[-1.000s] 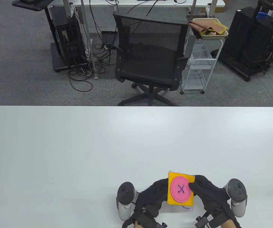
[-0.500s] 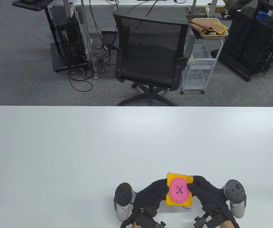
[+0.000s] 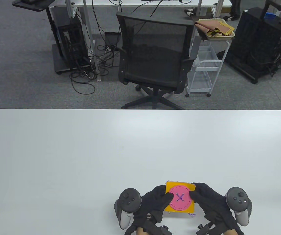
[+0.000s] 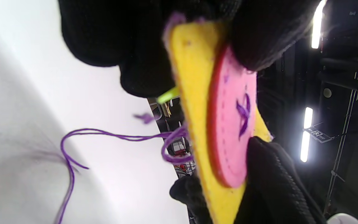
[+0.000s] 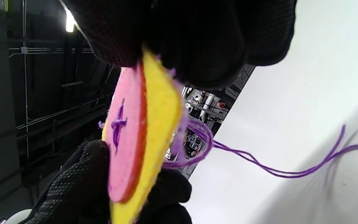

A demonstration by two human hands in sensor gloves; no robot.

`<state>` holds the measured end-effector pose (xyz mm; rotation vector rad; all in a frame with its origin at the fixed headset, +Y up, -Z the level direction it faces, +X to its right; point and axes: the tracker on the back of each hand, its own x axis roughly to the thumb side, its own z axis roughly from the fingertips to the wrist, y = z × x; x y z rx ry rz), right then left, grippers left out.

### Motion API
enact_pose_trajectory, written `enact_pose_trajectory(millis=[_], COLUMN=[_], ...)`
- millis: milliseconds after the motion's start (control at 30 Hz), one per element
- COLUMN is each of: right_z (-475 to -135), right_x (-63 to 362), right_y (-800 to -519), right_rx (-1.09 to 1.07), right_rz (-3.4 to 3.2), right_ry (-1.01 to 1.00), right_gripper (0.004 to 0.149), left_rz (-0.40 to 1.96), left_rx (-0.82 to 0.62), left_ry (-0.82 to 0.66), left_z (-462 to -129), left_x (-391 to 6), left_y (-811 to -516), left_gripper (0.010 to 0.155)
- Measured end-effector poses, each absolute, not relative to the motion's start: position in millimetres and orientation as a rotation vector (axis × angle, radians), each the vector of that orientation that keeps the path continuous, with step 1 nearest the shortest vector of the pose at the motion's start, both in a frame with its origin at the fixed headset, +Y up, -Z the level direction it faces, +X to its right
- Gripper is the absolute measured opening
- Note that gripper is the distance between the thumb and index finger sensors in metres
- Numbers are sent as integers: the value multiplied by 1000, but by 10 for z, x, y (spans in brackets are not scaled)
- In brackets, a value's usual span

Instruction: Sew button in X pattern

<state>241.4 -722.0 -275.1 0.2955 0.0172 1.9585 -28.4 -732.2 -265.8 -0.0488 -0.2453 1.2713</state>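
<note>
Both hands are at the table's (image 3: 57, 151) near edge, right of centre, holding one yellow felt pad (image 3: 192, 187) between them, lifted off the surface. Left hand (image 3: 152, 203) pinches the pad's left edge: thumb on top touching the pink button (image 3: 176, 204), fingers curled underneath. Right hand (image 3: 210, 199) pinches the right edge the same way, thumb tip on the button's right rim, fingers behind the pad. Button sits flat on the pad's face, dotted stitch line round its rim, purple X (image 3: 180, 197) through its centre. Left wrist view shows the pad (image 4: 194, 93) edge-on, button (image 4: 231, 130) on its far face, X (image 4: 243, 115) visible, left thumb (image 4: 259, 31) pressing the button from above and a right-hand finger (image 4: 278, 180) on the lower edge. Loose purple thread (image 4: 110, 135) comes off the pad's back, loops, and trails down onto the table (image 4: 26, 77). A short green piece (image 4: 168, 95) sticks out behind the pad; can't tell what it is. Right wrist view matches: pad (image 5: 160, 105) edge-on, button (image 5: 126, 137) with the X (image 5: 118, 124), thread (image 5: 259, 166) doubled, running from the back out over the table (image 5: 322, 77). A tracker sits on each hand: left (image 3: 128, 202), right (image 3: 238, 199). Beyond the table's far edge: an office chair (image 3: 155, 53) and a white cart (image 3: 204, 68) with a tray (image 3: 216, 36) on top.
</note>
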Motion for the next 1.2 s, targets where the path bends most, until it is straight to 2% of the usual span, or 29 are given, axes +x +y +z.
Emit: enact_pose_trajectory(millis=[133,433,567,733,1000,1200], right_z=[-2751,-2783,-2790,-2810,-2847,-2846], right_x=[2418,2509,2528,2572,2620,2635], right_y=[-7225,-7247,-7247,-7262,-7311,-7304], right_rx=[280,217,208,186,135,127], right_rz=[1972,1925,1909,1886,1883,1876], right_ry=[15,10,16,25,58,57], right_gripper=[45,68,69,70,69,69], left_rz=[1242,1219,1230,1060,823,676], left_rx=[-33,-8,4,10,-164,-223], left_ry=[-225,-144,-108,-23,118,188], left_z=[-2653,-2685,-2714,-2820,-3118,-3271], left_x=[-289,-364,-311,-293,-297,-292], left_y=[-7308,-7270,-7225,-7180,-7357,-7459], left_gripper=[42,41,40,40,40,41])
